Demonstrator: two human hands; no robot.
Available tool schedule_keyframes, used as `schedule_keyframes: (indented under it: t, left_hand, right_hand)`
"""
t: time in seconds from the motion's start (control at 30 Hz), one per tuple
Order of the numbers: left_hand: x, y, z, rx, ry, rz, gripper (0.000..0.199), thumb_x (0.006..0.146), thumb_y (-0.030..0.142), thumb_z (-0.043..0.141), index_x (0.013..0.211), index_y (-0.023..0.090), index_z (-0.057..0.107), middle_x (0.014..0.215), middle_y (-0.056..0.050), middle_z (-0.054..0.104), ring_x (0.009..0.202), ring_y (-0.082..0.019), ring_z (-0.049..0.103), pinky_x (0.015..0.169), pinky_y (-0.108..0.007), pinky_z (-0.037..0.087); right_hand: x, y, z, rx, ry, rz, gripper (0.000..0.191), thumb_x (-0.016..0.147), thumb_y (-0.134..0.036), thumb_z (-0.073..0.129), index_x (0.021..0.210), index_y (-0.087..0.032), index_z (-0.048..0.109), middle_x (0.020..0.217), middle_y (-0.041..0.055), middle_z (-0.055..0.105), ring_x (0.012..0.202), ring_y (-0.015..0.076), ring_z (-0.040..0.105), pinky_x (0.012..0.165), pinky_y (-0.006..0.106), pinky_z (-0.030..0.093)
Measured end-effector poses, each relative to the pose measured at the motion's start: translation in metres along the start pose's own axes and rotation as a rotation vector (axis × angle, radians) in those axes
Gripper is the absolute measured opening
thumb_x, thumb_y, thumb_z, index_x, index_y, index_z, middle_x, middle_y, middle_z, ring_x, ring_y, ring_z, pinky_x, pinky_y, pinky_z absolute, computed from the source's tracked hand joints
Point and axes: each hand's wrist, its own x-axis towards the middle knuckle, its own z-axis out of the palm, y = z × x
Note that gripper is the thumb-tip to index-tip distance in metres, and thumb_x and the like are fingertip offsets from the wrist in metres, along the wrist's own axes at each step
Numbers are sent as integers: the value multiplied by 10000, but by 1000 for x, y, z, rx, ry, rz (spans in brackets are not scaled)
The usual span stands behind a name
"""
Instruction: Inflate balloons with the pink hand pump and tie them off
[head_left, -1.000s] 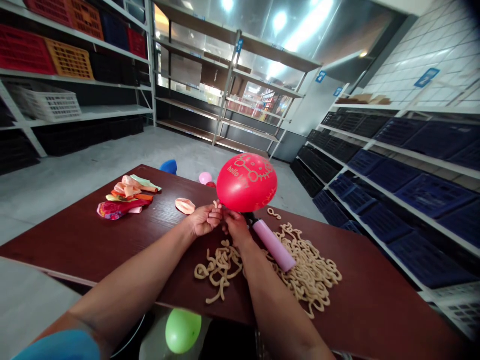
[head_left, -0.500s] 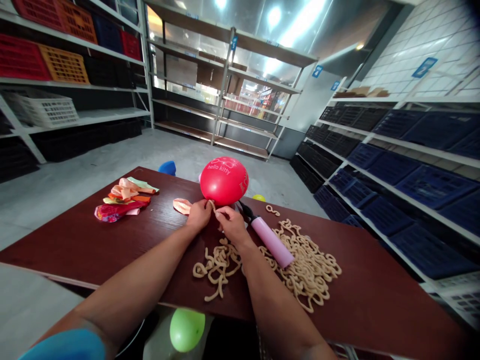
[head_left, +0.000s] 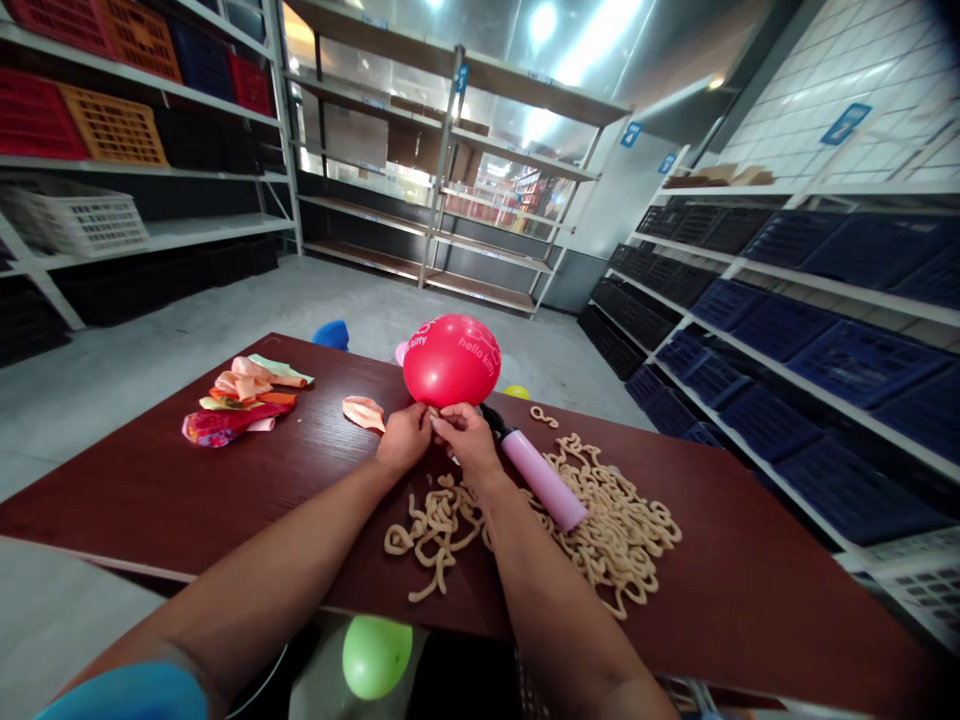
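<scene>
An inflated red balloon (head_left: 451, 362) printed with "hello kitty" stands over the far side of the table, its neck end toward me. My left hand (head_left: 406, 436) is closed at that neck, fingers pinched together. Close beside it, my right hand (head_left: 466, 436) pinches at the same spot, and a bit of tan cord shows between the fingertips. The fingers hide most of the neck. Right of my right hand lies a pink hand pump (head_left: 544, 480) with a black nozzle end. Tan cord pieces (head_left: 619, 525) form a large pile under and beside the pump, and a smaller heap (head_left: 435, 530) lies nearer me.
Flat balloons (head_left: 244, 395) lie at the table's left, and one peach balloon (head_left: 364, 411) near my left hand. A green balloon (head_left: 376, 657) is below the near edge. Shelves with crates (head_left: 847, 360) line the right; a bare-looking rack (head_left: 442, 170) stands behind.
The red balloon has turned, so its print has shifted right. My right hand has moved up against my left, and the cord end that stuck up between them is now mostly hidden.
</scene>
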Motion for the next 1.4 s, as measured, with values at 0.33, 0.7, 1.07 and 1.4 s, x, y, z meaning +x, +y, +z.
schedule_keyframes:
  t: [0.33,0.7,1.07,1.4]
  left_hand:
    - [-3,2,1,33,-33,36,203,836,229,425,713,168,574,680,-57,609,621,-142,543,587,-245,336]
    - [1,5,8,-257,-44,-122,329,821,397,428,700,153,611,601,-31,589,555,-139,507,515,-235,337]
    - [6,-8,11,-349,44,-195,320,784,426,453,684,160,600,552,-17,576,513,-134,487,488,-235,331]
    - [5,-11,15,-439,0,-250,278,779,408,476,672,173,577,501,-16,560,450,-138,500,439,-234,330]
  right_hand:
    - [-1,-7,-1,86,-12,254,235,547,-321,705,630,-171,544,480,-52,532,419,88,495,341,169,300]
    - [8,11,1,-600,333,-212,128,690,-314,553,639,-211,497,658,5,600,659,155,549,633,270,439]
    - [-3,3,3,-324,123,-245,244,777,-422,542,800,-194,628,748,9,639,610,127,575,564,236,459]
    - [1,4,6,-7,112,-41,271,658,-334,663,891,-194,673,681,-11,638,531,114,549,428,206,435]
